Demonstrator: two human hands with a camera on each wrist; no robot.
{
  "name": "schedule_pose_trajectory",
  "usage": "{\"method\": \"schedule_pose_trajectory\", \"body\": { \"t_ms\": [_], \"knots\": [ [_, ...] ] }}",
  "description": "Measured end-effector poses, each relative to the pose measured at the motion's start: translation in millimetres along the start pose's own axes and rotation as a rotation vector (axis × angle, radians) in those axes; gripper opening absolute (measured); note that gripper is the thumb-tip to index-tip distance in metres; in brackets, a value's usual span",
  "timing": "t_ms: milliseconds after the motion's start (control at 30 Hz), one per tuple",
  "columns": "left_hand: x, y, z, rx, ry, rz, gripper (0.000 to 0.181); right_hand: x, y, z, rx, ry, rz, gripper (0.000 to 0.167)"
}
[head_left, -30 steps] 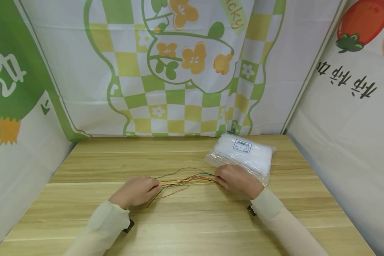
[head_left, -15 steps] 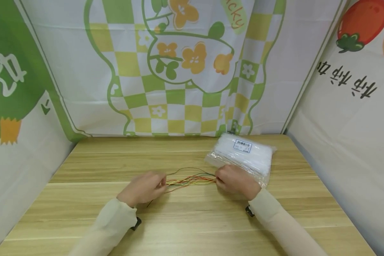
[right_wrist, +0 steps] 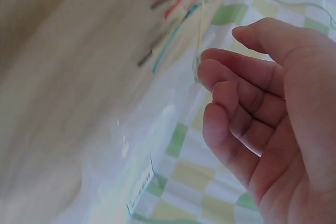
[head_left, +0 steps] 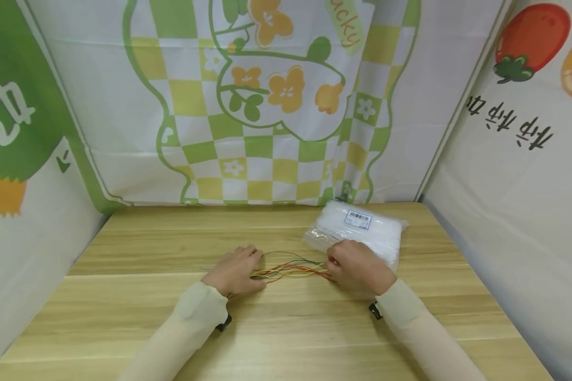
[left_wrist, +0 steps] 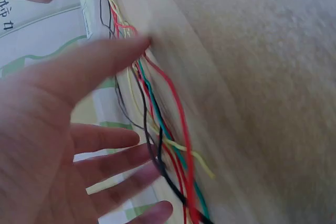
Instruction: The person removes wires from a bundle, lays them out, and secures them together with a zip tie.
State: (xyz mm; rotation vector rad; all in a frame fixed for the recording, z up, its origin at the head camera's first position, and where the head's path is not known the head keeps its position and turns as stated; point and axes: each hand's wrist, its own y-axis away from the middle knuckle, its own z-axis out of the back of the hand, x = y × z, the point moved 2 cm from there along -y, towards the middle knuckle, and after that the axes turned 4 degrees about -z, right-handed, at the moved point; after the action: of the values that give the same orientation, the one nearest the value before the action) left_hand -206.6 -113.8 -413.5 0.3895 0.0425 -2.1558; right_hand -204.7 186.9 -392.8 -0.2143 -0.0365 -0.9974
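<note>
A loose bundle of thin red, yellow, green and black wires lies across the table between the hands. My left hand is over its left end; in the left wrist view, the thumb of my left hand crosses the wires and the fingers are spread apart. At the right end is my right hand. In the right wrist view, the fingers of my right hand are loosely bent, the thumb apart from them, with a yellow wire against the fingertips. Several wire ends lie outside that hand.
A clear plastic bag of white contents with a label lies behind my right hand, close to it. Patterned cloth hangs at the table's back edge, with more printed cloth on both sides. The wooden table extends toward the front.
My left hand has moved right along the wires, and its curled fingers have spread. My right hand has shifted slightly, and red wire ends now show below it.
</note>
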Motion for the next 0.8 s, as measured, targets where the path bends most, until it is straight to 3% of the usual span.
{"method": "schedule_pose_trajectory", "body": {
  "t_ms": [200, 367, 567, 800],
  "knots": [
    [-1.2, -1.4, -2.9, -0.052, -0.026, -0.037, 0.049, -18, 1.1, 15, 0.039, -0.029, -0.057, 0.035],
    [1.1, 0.3, -5.6, -0.105, -0.002, -0.072, 0.034, -30, -1.8, 21, 0.042, -0.035, -0.096, 0.026],
    [3.9, 2.5, -6.8, -0.128, 0.002, -0.070, 0.023, -39, -10.8, 20, 0.034, -0.017, -0.083, 0.023],
    [7.4, 4.4, -7.1, -0.145, 0.016, -0.070, 0.016, -46, -28.6, 16, 0.043, 0.015, -0.063, 0.034]
  ]
}}
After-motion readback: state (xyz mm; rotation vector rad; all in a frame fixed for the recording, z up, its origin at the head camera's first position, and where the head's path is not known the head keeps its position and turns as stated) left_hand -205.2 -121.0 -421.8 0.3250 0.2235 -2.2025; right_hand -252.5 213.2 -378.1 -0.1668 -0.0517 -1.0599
